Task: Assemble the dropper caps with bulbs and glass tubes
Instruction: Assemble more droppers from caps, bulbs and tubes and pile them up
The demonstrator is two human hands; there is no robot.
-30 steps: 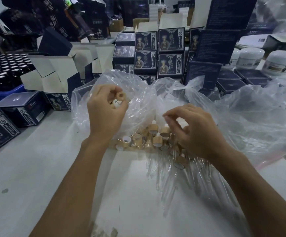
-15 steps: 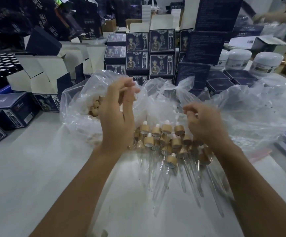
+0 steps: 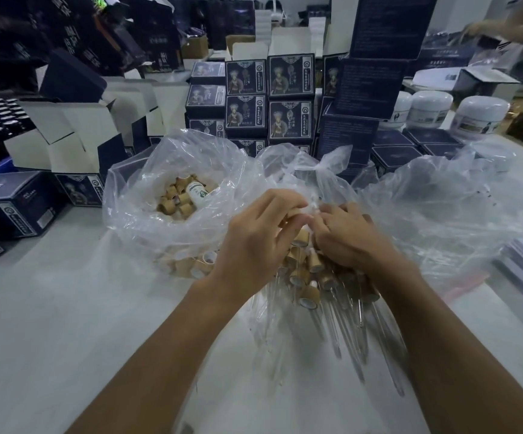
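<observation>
- Left hand (image 3: 253,242): fingers curled, tips meeting the right hand's over the pile; it appears to pinch a small part, too hidden to name.
- Right hand (image 3: 347,242): fingers bent inward toward the left hand's tips; whether it holds anything cannot be told.
- Assembled droppers (image 3: 310,283): directly beneath both hands, wood-coloured caps heaped together, glass tubes (image 3: 347,333) fanning toward the wrists.
- Loose caps (image 3: 180,198): beyond the left hand, lying in an open plastic bag (image 3: 134,195) with a small white bottle (image 3: 198,192).
- Dark boxes (image 3: 290,78): stacked well beyond the fingertips.
- Handling note, as judgement: keep cap and bulb aligned on one axis, press squarely, and lift clear of the pile so neighbouring glass is not knocked.
</observation>
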